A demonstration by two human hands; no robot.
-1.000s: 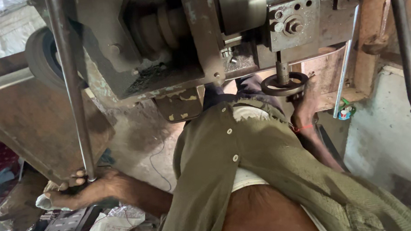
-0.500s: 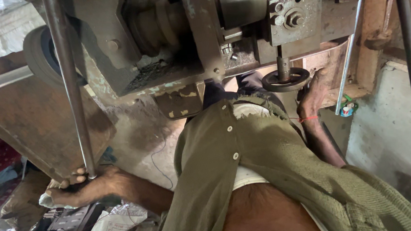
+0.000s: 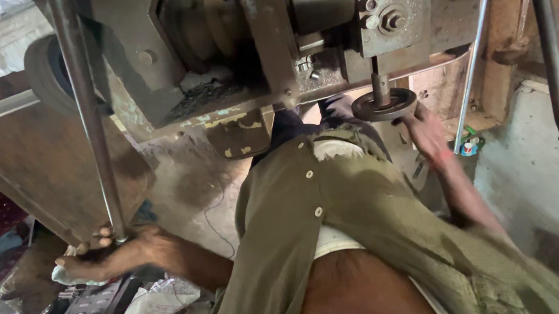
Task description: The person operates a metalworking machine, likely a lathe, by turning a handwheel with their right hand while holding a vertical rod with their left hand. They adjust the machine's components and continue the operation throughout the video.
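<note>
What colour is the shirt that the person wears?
The shirt is olive green with small pale buttons, seen in the head view.

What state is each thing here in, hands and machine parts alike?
Left hand: closed around the foot of the long metal rod.
Long metal rod: upright, slightly tilted.
Right hand: on the rim of the round handwheel.
Round handwheel: mounted on a short shaft under the machine.
Olive shirt: unbuttoned, open.

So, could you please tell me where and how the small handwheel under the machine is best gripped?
Grip the handwheel by its round outer rim, coming from its right side, where the right hand sits. Its shaft blocks the centre and the machine body crowds the left and top.
</note>
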